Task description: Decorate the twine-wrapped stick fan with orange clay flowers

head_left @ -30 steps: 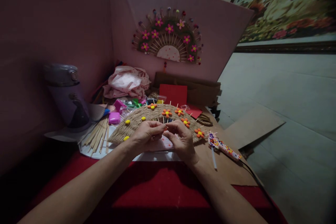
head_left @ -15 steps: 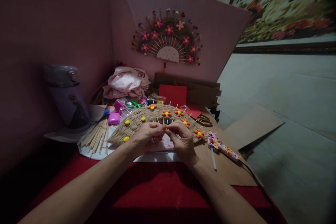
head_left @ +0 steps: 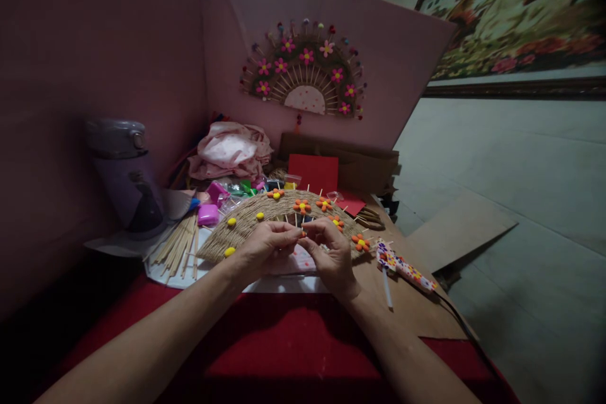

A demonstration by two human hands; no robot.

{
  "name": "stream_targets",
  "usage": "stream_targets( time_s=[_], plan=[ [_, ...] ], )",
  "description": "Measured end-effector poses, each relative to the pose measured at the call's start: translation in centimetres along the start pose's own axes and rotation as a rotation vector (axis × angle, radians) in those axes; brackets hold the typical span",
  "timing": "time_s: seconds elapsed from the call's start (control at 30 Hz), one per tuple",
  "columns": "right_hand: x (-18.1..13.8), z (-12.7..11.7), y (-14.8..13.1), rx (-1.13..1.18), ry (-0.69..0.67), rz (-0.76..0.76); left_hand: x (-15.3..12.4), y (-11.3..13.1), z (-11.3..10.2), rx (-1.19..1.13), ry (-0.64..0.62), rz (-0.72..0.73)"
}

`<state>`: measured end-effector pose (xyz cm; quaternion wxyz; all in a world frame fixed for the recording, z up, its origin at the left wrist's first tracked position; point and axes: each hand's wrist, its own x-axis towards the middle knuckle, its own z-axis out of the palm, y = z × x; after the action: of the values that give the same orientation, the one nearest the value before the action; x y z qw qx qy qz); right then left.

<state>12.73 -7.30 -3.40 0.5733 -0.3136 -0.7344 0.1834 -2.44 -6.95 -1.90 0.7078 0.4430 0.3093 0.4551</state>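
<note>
My left hand (head_left: 271, 245) and my right hand (head_left: 332, 260) meet fingertip to fingertip above a twine-wrapped, half-round fan (head_left: 246, 237). Both are closed in a pinch around a small orange piece (head_left: 303, 234), which looks like clay and is mostly covered by the fingers. On the fan's right half sit several orange flowers (head_left: 302, 206) with yellow centres. Its left half carries loose-standing yellow ovals (head_left: 231, 222) without petals. Thin sticks poke out along the fan's top edge, and pink dotted cloth (head_left: 303, 260) shows at its base.
Wooden sticks (head_left: 177, 249) lie left of the fan, near a purple bottle (head_left: 127, 180). To the right, a flower-patterned glue gun (head_left: 404, 268) with a cord rests on cardboard (head_left: 426, 319). Behind are crumpled cloth (head_left: 231, 148), red card (head_left: 315, 170) and a finished-looking fan (head_left: 303, 66) on the pink panel.
The view has shifted very slightly. My fingertips have turned a little, so more of the orange piece shows between them; both hands stay in the same place over the fan.
</note>
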Motion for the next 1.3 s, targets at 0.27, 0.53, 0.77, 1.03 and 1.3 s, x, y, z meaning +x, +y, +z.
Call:
stream_targets(
  time_s=[0.27, 0.53, 0.77, 1.03, 1.3],
  plan=[
    [0.12, -0.10, 0.18, -0.047, 0.046, 0.038, 0.07, 0.55, 0.55, -0.163, 0.069, 0.036],
    [-0.39, 0.44, 0.91, 0.130, 0.042, 0.208, -0.06, 0.51, 0.49, -0.195, 0.096, 0.027],
    [-0.21, 0.31, 0.55, 0.095, 0.038, 0.217, 0.23, 0.25, 0.18, -0.196, 0.082, 0.060],
    [-0.41, 0.39, 0.79, 0.097, -0.012, 0.194, 0.25, 0.23, 0.11, -0.171, 0.113, 0.080],
    [-0.20, 0.53, 0.31, 0.127, -0.043, 0.235, 0.30, -0.03, -0.07, -0.116, 0.094, 0.101]
  ],
)
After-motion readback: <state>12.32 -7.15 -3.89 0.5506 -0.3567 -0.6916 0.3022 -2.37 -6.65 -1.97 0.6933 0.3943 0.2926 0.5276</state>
